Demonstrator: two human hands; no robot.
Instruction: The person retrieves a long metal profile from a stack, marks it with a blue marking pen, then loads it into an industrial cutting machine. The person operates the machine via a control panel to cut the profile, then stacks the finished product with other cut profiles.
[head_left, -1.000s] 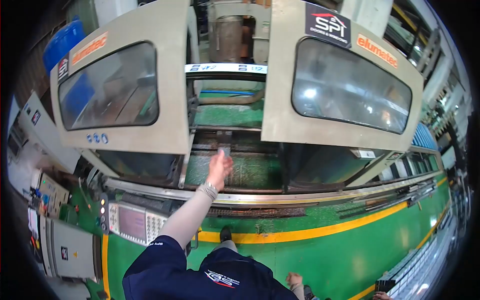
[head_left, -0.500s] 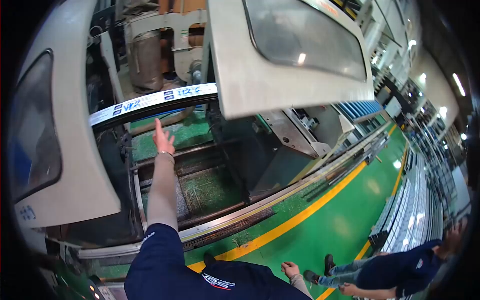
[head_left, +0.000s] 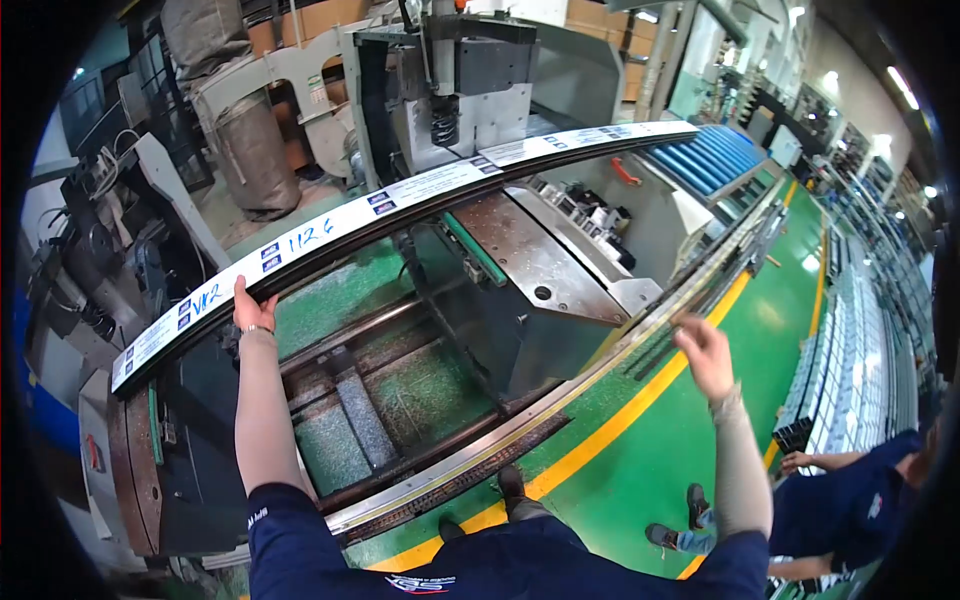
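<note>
A long dark metal profile (head_left: 430, 192) with white printed film on top lies across the machine. Blue handwriting, "VK2" and "112 6", marks the film. Near the profile's left part, my left hand (head_left: 252, 306) grips its front edge, thumb up over the film and the other fingers going underneath. My right hand (head_left: 706, 360) is raised over the green floor, to the right of the machine's front rail, loosely bent with nothing visible in it.
A cutting head (head_left: 490, 75) stands behind the profile, above a steel machine bed (head_left: 530, 255). Blue rollers (head_left: 712, 160) extend at the far right. A metal rail (head_left: 480, 440) edges the machine. A co-worker (head_left: 850, 500) stands at right beside stacked profiles (head_left: 850, 350).
The two pale windowed covers are gone from view, exposing the cutting head and the whole profile. My left hand has gone from reaching to gripping the profile. My right hand has risen.
</note>
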